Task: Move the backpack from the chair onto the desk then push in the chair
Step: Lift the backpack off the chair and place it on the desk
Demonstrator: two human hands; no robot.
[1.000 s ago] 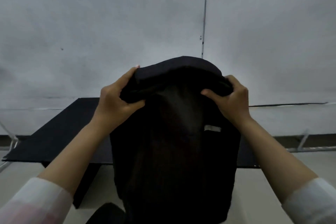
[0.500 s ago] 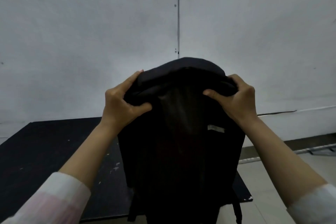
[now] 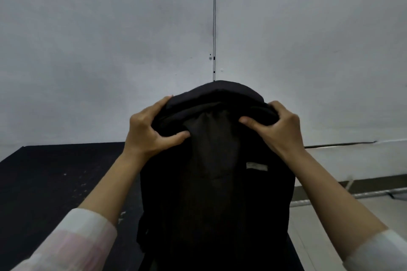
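A black backpack (image 3: 215, 182) stands upright in the middle of the view, with a small grey label on its right side. My left hand (image 3: 149, 132) grips its top left corner and my right hand (image 3: 277, 130) grips its top right corner. The backpack is over the right part of the black desk (image 3: 55, 182); its bottom is out of view, so I cannot tell whether it rests on the desk. The chair is not in view.
A pale grey wall (image 3: 110, 39) with a vertical seam rises right behind the desk. To the right of the desk lies light floor (image 3: 326, 215) with a metal pipe (image 3: 352, 196) along the base of the wall.
The backpack, held by both hands, has moved from in front of the desk's edge to above the desk's right part. The desk now fills the lower left.
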